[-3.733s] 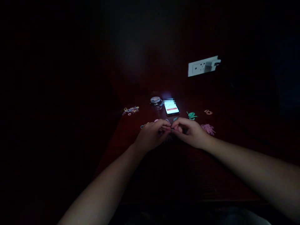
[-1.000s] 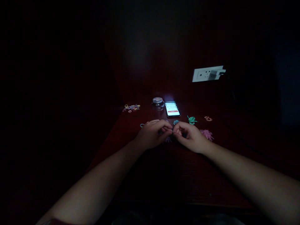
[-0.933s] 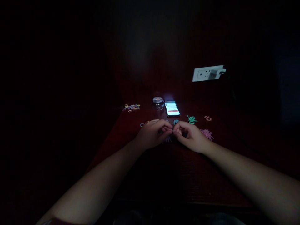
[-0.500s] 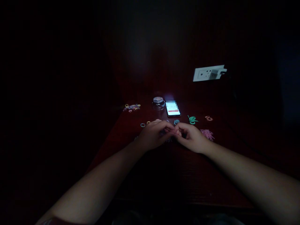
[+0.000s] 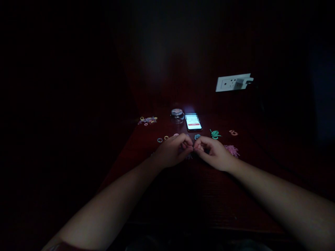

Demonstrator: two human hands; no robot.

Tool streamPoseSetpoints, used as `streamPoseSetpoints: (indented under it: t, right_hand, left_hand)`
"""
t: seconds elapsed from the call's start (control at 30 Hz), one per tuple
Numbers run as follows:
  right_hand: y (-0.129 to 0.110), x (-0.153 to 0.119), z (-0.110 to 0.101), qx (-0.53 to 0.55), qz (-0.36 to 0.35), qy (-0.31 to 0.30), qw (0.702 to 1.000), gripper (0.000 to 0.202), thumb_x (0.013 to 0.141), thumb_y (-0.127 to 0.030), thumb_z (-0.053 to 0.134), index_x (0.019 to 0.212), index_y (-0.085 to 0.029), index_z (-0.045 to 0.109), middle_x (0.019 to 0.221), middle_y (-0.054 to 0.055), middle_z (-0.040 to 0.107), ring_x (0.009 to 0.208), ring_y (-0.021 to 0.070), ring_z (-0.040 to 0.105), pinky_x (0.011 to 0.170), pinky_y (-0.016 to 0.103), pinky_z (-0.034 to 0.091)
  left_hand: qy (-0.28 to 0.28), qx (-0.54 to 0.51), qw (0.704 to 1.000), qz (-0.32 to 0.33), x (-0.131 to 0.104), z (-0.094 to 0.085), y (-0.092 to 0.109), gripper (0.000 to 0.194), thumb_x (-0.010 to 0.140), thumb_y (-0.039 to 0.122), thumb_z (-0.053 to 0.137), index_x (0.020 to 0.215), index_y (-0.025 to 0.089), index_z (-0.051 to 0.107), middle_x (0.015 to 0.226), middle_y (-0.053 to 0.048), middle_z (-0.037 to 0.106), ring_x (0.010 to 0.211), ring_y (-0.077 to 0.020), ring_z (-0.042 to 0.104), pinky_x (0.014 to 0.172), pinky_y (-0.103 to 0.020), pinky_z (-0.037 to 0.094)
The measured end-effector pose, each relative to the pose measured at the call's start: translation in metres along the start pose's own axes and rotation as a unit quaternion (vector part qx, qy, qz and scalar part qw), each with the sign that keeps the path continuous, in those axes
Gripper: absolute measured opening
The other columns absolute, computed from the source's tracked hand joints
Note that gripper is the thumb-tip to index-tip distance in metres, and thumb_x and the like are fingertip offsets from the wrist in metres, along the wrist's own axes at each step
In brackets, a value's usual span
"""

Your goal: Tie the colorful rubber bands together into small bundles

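Note:
My left hand (image 5: 175,150) and my right hand (image 5: 214,152) meet fingertip to fingertip above the dark red table. Both are closed in a pinch; something tiny may be between the tips, too small and dark to name. Beyond my knuckles lie small bands: a blue ring (image 5: 159,140), a yellow ring (image 5: 166,137), a pink one (image 5: 176,135) and some blue rings (image 5: 197,137). To the right of my right hand is a heap of thin pink strips (image 5: 231,151). A green bundle of loops (image 5: 215,134) lies just behind it. Part of another pile is hidden under my left fingers.
A lit phone (image 5: 194,122) lies at the back beside a clear lidded jar (image 5: 177,115). A mixed pile of coloured bands (image 5: 148,120) is at the back left, orange bands (image 5: 233,132) at the right. A wall socket (image 5: 233,82) holds a plug with a cable.
My fingertips, overlapping before, have drawn slightly apart, with a narrow gap between the two pinches. The things on the table have not moved.

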State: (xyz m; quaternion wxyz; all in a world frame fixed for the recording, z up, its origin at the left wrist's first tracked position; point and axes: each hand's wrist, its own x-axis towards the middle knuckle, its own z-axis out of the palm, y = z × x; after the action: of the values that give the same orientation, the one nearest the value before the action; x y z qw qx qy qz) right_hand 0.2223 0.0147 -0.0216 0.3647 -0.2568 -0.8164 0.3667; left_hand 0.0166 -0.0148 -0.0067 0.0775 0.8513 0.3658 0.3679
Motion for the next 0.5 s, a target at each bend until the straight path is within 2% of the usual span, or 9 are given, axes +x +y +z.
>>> streamPoseSetpoints:
  t: [0.3,0.5]
  right_hand:
    - [0.0035,-0.0010,-0.0008,-0.022,-0.005,0.007,1.000,0.007,0.087,-0.024,0.057,0.082,-0.019,0.054,0.065,-0.003,0.048,0.057,0.0112,0.042,0.052,0.025,0.035]
    - [-0.0004,-0.0014,-0.0015,-0.005,-0.005,0.011,1.000,0.008,0.086,-0.024,0.060,0.086,-0.020,0.053,0.065,-0.004,0.048,0.057,0.0109,0.042,0.051,0.024,0.035]
  left_hand:
    - [0.007,0.009,1.000,-0.014,0.0007,-0.0017,0.0004,0.008,0.084,0.022,0.059,0.091,0.020,0.055,0.083,-0.001,0.066,0.074,-0.0123,0.063,0.066,-0.027,0.051]
    - [0.020,-0.035,0.998,-0.040,-0.0002,0.0005,-0.0025,0.014,0.087,0.026,0.061,0.095,0.020,0.051,0.086,-0.003,0.069,0.075,-0.0136,0.066,0.065,-0.028,0.052]
